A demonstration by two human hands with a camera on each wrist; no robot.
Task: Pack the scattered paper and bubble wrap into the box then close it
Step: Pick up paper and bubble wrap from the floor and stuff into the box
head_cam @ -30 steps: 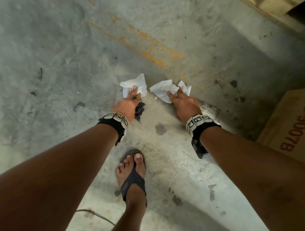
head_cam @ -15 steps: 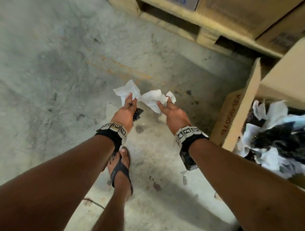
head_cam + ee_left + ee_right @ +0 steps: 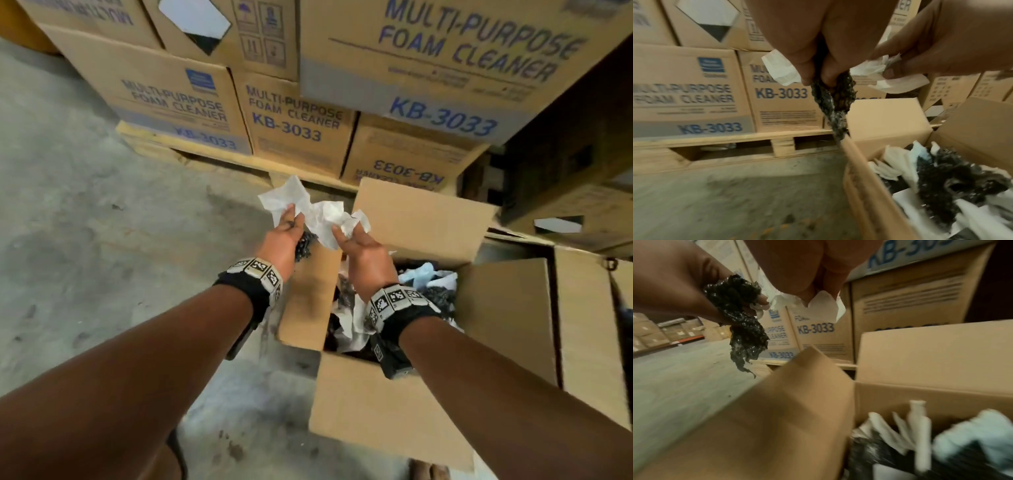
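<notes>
My left hand grips a crumpled white paper and a strip of black bubble wrap that hangs under the palm. My right hand pinches a second crumpled white paper right beside it. Both hands hover over the left flap of an open cardboard box. Inside lie white paper and black bubble wrap. In the left wrist view the black bubble wrap dangles to the flap's edge. The right wrist view shows the black bubble wrap and the right hand's paper.
Stacked foam cleaner cartons stand on a wooden pallet just behind the box. More cartons crowd the right side. Bare concrete floor stretches to the left.
Both hands rose from the floor with the papers and swung right. They now hang over the open box, which was out of view a second ago.
</notes>
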